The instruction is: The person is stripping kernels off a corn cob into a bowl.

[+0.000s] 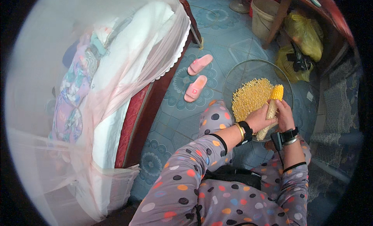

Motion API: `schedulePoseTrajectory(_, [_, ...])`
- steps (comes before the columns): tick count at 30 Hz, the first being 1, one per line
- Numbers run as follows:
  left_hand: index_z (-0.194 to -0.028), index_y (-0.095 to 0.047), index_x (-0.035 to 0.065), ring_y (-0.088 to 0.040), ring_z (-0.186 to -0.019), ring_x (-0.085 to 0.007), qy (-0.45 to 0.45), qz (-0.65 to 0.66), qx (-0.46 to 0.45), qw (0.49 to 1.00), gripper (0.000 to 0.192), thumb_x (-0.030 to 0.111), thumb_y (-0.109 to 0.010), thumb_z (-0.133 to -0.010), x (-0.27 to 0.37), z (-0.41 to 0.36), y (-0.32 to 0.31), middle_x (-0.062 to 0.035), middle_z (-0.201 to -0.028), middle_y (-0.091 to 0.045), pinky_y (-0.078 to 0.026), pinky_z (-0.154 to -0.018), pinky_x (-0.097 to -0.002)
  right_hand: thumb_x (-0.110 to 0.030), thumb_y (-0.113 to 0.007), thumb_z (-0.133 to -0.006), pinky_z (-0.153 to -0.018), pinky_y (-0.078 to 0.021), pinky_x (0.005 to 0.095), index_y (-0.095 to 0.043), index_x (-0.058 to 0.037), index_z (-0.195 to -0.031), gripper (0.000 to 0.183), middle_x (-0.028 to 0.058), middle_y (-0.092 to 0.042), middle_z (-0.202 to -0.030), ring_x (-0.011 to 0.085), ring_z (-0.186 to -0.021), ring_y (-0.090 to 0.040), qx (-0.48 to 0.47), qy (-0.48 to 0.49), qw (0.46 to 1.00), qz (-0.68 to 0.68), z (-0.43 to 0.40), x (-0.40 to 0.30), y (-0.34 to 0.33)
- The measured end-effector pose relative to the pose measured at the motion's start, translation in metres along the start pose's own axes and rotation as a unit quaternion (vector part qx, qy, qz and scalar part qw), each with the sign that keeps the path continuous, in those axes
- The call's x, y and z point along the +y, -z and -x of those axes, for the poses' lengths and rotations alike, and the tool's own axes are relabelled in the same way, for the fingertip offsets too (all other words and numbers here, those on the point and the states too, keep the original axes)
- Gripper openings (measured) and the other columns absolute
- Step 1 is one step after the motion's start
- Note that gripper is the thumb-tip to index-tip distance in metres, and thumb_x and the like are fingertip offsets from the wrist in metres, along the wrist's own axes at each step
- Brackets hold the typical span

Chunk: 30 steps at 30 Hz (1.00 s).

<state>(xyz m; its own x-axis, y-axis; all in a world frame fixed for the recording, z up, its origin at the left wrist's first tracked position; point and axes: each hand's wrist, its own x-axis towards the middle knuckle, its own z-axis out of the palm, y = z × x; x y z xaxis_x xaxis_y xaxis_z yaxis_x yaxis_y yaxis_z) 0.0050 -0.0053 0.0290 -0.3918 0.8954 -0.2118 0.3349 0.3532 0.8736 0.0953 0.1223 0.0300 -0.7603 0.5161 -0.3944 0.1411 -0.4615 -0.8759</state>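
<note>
Both my hands grip one corn cob (271, 112), tilted with its upper end away from me. Yellow kernels cover only that upper end; the rest of the cob is bare and pale. My left hand (258, 119) wraps the bare middle, its thumb lying along the cob. Higher up, my right hand (285, 113) closes around it just below the kernels. Beneath the hands is a wide round shallow tray (253, 62) with a thin rim, set on the floor. A heap of loose corn kernels (252, 94) lies in it. Some fingers are hidden behind the cob.
Two pink slide sandals (195, 89) lie on the blue patterned floor (166, 121). A wooden bed (163, 106) draped with a sheer mosquito net (116, 100) stands at left. Yellow plastic bags (306, 36) and a pale bucket (263, 17) sit by a wooden table at upper right.
</note>
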Motion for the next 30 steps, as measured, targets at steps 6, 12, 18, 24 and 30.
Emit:
schedulePoseTrajectory(6, [-0.131,-0.027,0.0019,-0.058,-0.091,-0.0364,-0.005,0.031,-0.023,0.999,0.073,0.036,-0.061,-0.076,-0.008,0.005,0.003,-0.0242,-0.101,-0.057,-0.047,-0.078,-0.0398,-0.021,-0.055,-0.087,-0.078,-0.0465,0.0293,-0.051,0.0010,-0.107,0.030,0.0087,-0.060,-0.100,0.0160,-0.088,-0.058,-0.028,0.025,0.998,-0.051,-0.008,0.010,-0.001])
schedulePoseTrajectory(12, [-0.124,-0.036,0.0012,-0.058,-0.093,-0.0353,-0.035,0.058,-0.003,0.998,0.061,0.035,-0.059,-0.079,-0.019,0.010,0.006,-0.0225,-0.101,-0.058,-0.046,-0.081,-0.0391,-0.016,-0.050,-0.088,-0.083,-0.0469,0.0322,-0.047,0.0053,-0.110,0.031,0.0138,-0.059,-0.103,0.0212,-0.092,-0.059,-0.051,0.020,0.996,-0.068,-0.006,0.009,-0.011])
schedulePoseTrajectory(18, [-0.113,-0.043,0.0001,-0.058,-0.091,-0.0357,-0.012,0.049,-0.007,0.999,0.052,0.038,-0.058,-0.080,-0.018,0.013,0.010,-0.0224,-0.098,-0.058,-0.046,-0.078,-0.0402,-0.013,-0.045,-0.086,-0.089,-0.0445,0.0358,-0.044,0.0083,-0.114,0.035,0.0171,-0.057,-0.106,0.0248,-0.098,-0.057,-0.075,0.022,0.994,-0.079,-0.007,0.009,-0.017])
schedulePoseTrajectory(24, [-0.109,-0.044,-0.0010,-0.058,-0.090,-0.0358,-0.013,0.049,-0.009,0.999,0.051,0.039,-0.058,-0.080,-0.015,0.014,0.014,-0.0228,-0.096,-0.058,-0.046,-0.076,-0.0405,-0.015,-0.047,-0.087,-0.090,-0.0437,0.0364,-0.043,0.0074,-0.115,0.036,0.0167,-0.056,-0.110,0.0250,-0.100,-0.056,-0.099,0.017,0.990,-0.103,-0.006,0.008,-0.018])
schedulePoseTrajectory(30, [-0.113,-0.042,-0.0009,-0.058,-0.091,-0.0356,-0.033,0.044,0.004,0.998,0.058,0.039,-0.062,-0.076,-0.017,0.012,0.012,-0.0222,-0.098,-0.058,-0.046,-0.077,-0.0398,-0.026,-0.052,-0.089,-0.087,-0.0448,0.0344,-0.046,0.0039,-0.114,0.039,0.0143,-0.058,-0.107,0.0221,-0.098,-0.057,-0.108,0.022,0.991,-0.074,-0.005,0.012,-0.017])
